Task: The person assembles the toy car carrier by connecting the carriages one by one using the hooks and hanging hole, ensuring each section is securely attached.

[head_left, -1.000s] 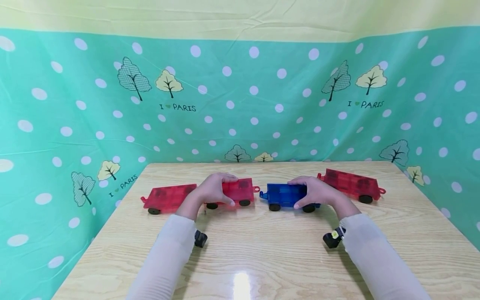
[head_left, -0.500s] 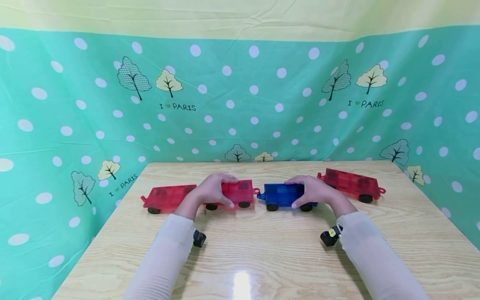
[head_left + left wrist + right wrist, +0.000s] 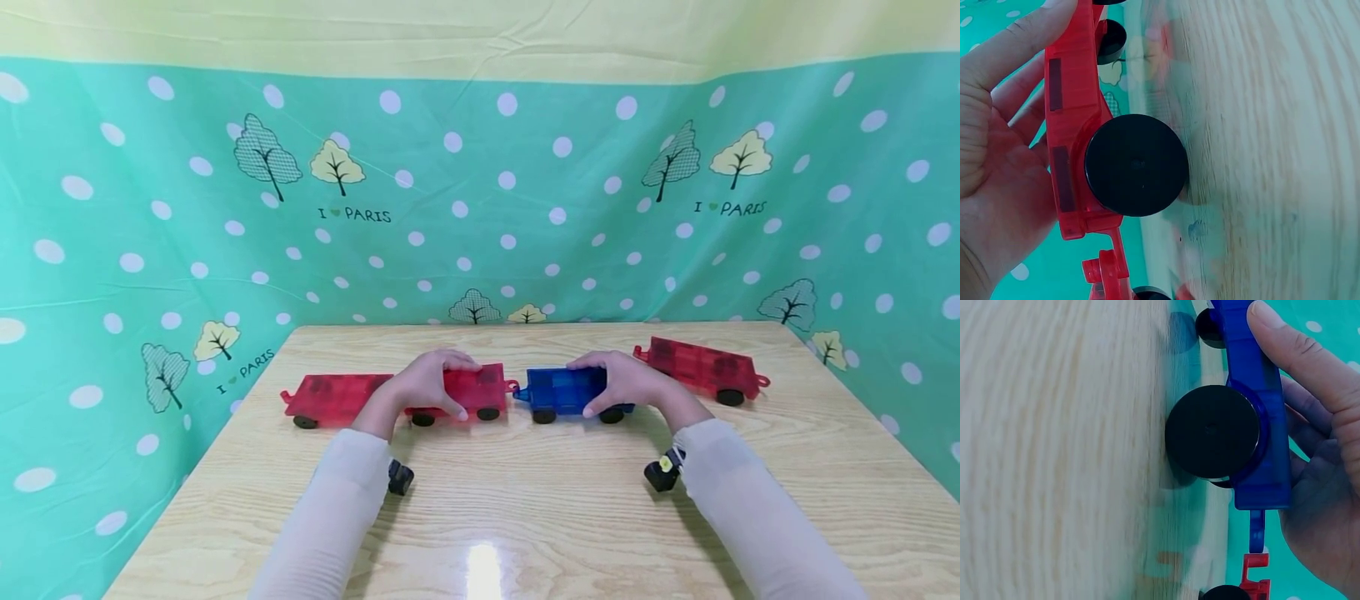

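Note:
My left hand (image 3: 431, 383) grips a see-through red toy train car (image 3: 480, 389) by its sides, thumb along the near side. My right hand (image 3: 624, 383) holds a blue toy train car (image 3: 557, 390) the same way. The blue car's hook overlaps the ring of the held red car in the head view. Behind the left hand, a second red car (image 3: 337, 398) stands in line, its hook (image 3: 1107, 265) at the held car's rear ring in the left wrist view. The blue car's rear ring (image 3: 1257, 531) reaches close to another red hook (image 3: 1256, 565).
A third red car (image 3: 701, 368) stands angled at the back right, beyond the right hand. All the cars are on a light wood table (image 3: 525, 500). A green dotted cloth (image 3: 420, 267) hangs behind and at both sides.
My right hand has slid the blue car left until its hook overlaps the red car's ring. The two left red cars have shifted slightly toward me; the right red car stays put.

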`<action>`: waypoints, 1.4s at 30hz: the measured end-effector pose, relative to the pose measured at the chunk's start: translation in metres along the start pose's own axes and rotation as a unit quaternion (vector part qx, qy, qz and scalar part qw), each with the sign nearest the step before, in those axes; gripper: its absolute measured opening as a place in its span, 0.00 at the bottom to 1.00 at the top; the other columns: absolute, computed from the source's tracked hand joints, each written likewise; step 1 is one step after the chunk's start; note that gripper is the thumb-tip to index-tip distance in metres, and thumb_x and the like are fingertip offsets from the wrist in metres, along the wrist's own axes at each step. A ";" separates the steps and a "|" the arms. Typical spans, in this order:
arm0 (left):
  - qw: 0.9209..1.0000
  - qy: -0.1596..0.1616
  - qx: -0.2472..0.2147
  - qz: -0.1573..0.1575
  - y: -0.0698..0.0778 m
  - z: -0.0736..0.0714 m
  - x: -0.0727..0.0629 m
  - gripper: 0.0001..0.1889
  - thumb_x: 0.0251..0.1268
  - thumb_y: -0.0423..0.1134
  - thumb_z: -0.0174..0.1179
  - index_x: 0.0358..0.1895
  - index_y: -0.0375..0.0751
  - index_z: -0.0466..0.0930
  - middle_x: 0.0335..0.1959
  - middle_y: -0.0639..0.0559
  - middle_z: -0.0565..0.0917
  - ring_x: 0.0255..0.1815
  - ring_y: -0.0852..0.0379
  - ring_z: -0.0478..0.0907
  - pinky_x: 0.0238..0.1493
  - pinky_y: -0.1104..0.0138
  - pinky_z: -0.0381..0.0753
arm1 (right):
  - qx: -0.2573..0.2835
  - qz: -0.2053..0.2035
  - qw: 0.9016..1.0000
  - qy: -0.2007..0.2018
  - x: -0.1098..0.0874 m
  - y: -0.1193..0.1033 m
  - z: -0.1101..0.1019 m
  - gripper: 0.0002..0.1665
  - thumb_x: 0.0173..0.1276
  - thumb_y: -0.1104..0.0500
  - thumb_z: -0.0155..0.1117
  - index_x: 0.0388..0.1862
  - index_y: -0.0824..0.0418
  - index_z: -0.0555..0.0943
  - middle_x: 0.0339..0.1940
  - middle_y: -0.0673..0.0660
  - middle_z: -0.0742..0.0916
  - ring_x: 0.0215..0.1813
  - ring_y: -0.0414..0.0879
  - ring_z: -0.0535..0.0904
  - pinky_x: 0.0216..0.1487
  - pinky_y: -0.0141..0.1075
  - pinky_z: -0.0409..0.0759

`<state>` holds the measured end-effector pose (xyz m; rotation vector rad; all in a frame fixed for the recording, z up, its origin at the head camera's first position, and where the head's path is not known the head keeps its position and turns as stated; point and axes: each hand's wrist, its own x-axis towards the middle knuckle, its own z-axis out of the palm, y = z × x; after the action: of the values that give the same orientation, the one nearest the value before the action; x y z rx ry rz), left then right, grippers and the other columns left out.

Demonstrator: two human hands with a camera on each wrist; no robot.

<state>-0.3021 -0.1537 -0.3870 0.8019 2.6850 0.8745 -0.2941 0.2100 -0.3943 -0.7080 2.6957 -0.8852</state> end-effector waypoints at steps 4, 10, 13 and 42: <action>1.000 -0.002 -0.003 0.001 -0.002 0.001 0.003 0.40 0.40 0.42 0.81 0.64 0.50 0.78 0.66 0.53 0.73 0.71 0.49 0.60 0.65 0.56 0.70 | -0.001 -0.005 1.000 -0.003 0.001 0.001 0.000 0.47 0.47 0.48 0.83 0.66 0.59 0.75 0.66 0.64 0.75 0.65 0.65 0.68 0.63 0.60 0.69; 1.000 -0.008 -0.006 -0.003 -0.004 0.000 0.006 0.40 0.39 0.41 0.82 0.63 0.50 0.78 0.66 0.53 0.73 0.71 0.48 0.60 0.65 0.55 0.70 | -0.002 -0.009 1.000 -0.004 0.003 -0.001 0.001 0.47 0.47 0.49 0.83 0.66 0.58 0.75 0.66 0.64 0.75 0.66 0.64 0.68 0.63 0.60 0.68; 1.000 -0.015 -0.007 -0.001 -0.003 -0.001 0.006 0.40 0.39 0.41 0.82 0.63 0.50 0.78 0.66 0.52 0.73 0.71 0.48 0.60 0.64 0.56 0.71 | 0.000 -0.009 1.000 -0.004 0.003 -0.001 0.001 0.47 0.47 0.49 0.83 0.66 0.58 0.75 0.66 0.64 0.75 0.66 0.64 0.68 0.63 0.59 0.69; 0.999 -0.038 0.017 0.000 -0.009 -0.005 0.001 0.40 0.38 0.40 0.82 0.63 0.49 0.78 0.64 0.52 0.75 0.69 0.49 0.64 0.65 0.57 0.69 | -0.005 -0.004 1.000 -0.008 0.001 -0.006 0.003 0.48 0.46 0.47 0.83 0.67 0.54 0.75 0.68 0.62 0.75 0.68 0.63 0.66 0.65 0.59 0.66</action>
<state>-0.3084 -0.1615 -0.3883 0.8242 2.6415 0.7838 -0.2917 0.2033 -0.3933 -0.7264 2.6872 -0.8651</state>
